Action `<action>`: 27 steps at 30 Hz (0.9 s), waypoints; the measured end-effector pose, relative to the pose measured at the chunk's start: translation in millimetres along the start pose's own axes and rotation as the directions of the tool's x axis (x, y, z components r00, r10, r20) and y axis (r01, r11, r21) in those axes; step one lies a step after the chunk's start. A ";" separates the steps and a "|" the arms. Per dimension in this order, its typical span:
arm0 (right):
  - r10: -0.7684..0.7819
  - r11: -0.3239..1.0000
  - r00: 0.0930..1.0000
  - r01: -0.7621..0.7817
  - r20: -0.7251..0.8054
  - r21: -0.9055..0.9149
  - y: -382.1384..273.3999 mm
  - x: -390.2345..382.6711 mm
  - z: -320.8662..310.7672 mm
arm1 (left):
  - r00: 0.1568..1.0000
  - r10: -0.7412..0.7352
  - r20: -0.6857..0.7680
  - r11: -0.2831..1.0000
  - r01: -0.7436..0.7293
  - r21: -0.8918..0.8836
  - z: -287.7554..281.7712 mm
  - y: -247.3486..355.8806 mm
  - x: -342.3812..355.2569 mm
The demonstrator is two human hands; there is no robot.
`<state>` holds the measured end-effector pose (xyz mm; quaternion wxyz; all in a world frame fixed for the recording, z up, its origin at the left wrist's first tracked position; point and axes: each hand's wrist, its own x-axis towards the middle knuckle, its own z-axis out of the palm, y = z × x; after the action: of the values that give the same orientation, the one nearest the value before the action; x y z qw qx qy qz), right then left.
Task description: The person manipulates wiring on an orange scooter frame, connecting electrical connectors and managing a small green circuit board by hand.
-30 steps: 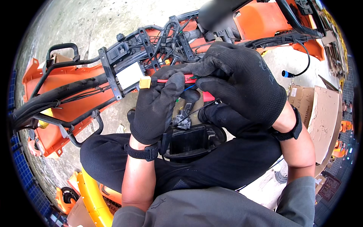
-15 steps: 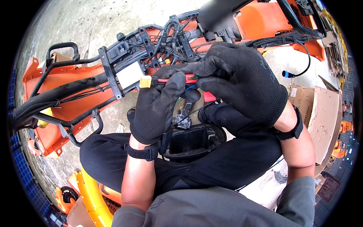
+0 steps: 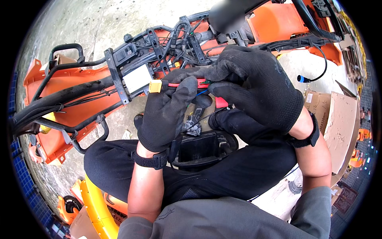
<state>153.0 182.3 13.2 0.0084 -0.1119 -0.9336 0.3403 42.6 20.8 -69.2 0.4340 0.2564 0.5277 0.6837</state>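
My left hand, in a black work glove, pinches a red wire that ends in a yellow plug on its left side. My right hand, gloved the same way, has thumb and fingers closed at the wire's other end. Between the two sets of fingertips show a red piece, a bit of green and a thin blue wire; my fingers partly cover what the right hand grips. Both hands are held above my lap, in front of the vehicle frame.
Orange body panels flank the frame, which carries bundled black cables and a white box. A black open housing lies between my legs, with a cordless tool beyond it. Cardboard boxes stand at right; a yellow part is lower left.
The yellow plug has shifted slightly right and down with my left fingers. Both hands keep their hold, and the right hand has barely moved.
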 end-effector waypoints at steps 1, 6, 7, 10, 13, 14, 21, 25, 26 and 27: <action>0.005 1.000 1.000 -0.005 0.009 -0.020 -1.5 0.0 -1.7 | 1.000 -0.009 0.004 1.000 0.009 -0.009 0.4 0.2 0.2; -0.227 0.972 0.962 0.216 -0.150 -0.086 10.0 -3.0 6.7 | 0.999 -0.012 -0.030 1.000 0.012 0.016 3.5 -0.1 -0.3; -0.231 0.972 0.962 0.221 -0.143 -0.083 9.5 -3.2 7.2 | 0.999 -0.034 -0.041 0.999 0.034 0.000 4.3 0.6 -1.6; -0.200 0.978 0.966 0.188 -0.165 -0.085 5.1 -4.7 7.9 | 0.988 0.126 -0.089 0.992 -0.123 0.042 8.0 -9.9 -2.8; -0.292 0.953 0.937 0.267 -0.192 -0.146 11.1 -6.1 11.4 | 0.999 0.045 -0.012 0.999 -0.045 0.020 5.2 -0.8 -0.1; -0.289 0.954 0.937 0.264 -0.196 -0.142 12.2 -5.8 12.8 | 1.000 0.023 -0.016 1.000 -0.022 0.004 6.1 0.1 -0.8; -0.284 0.951 0.942 0.253 -0.179 -0.179 10.9 -8.7 11.5 | 0.993 0.003 -0.116 0.988 0.015 0.156 13.6 1.6 -8.3; -0.287 0.949 0.944 0.256 -0.165 -0.183 11.7 -7.2 12.8 | 0.993 0.030 -0.114 0.966 0.001 0.258 10.8 -0.1 -6.7; -0.295 0.947 0.941 0.265 -0.165 -0.180 13.3 -6.8 14.4 | 0.993 0.031 -0.112 0.967 -0.001 0.253 11.1 0.0 -6.2; -0.337 0.934 0.918 0.299 -0.207 -0.196 14.9 -7.0 15.5 | 0.993 0.033 -0.111 0.967 -0.004 0.253 11.3 0.6 -5.4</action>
<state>161.5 182.0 -7.9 0.1664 0.0014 -0.9559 0.2421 54.2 21.7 -64.6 0.3606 0.2748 0.6321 0.6284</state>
